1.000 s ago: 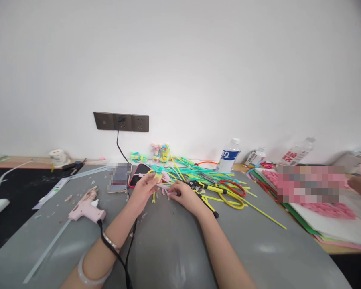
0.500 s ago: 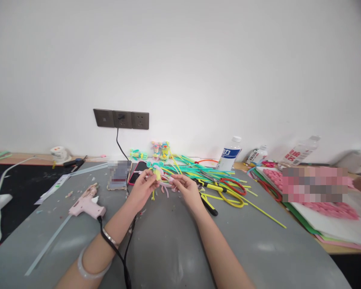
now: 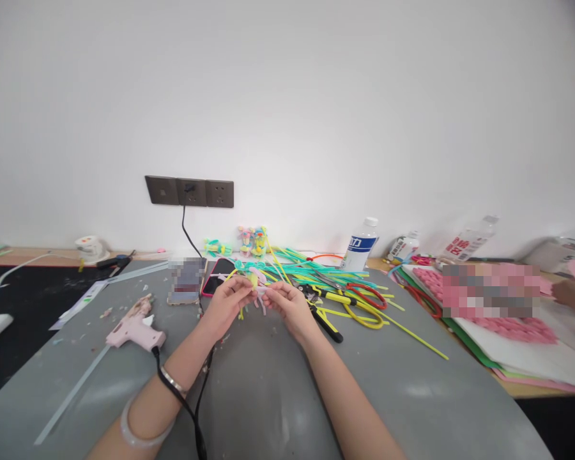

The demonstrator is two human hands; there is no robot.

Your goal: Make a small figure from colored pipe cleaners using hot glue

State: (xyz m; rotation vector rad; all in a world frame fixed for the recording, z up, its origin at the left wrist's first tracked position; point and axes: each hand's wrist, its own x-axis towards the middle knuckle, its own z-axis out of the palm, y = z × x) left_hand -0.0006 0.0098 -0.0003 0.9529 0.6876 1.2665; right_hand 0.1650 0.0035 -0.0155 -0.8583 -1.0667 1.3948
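The left hand (image 3: 230,299) is pinched nearly closed, holding a fuzzy piece (image 3: 253,276) of teal, yellow and pink, to the right of the glue gun (image 3: 135,331) and slightly beyond it. The right hand (image 3: 290,305), farther right of the glue gun, has thumb and fingers drawn together on a pink strip (image 3: 262,289) at the piece. Well right of the glue gun lie fuzzy stems (image 3: 326,273), pliers (image 3: 334,297) and scissors (image 3: 364,319); a blue-banded bottle (image 3: 359,246) stands beyond and right of the glue gun, near the wall (image 3: 287,115).
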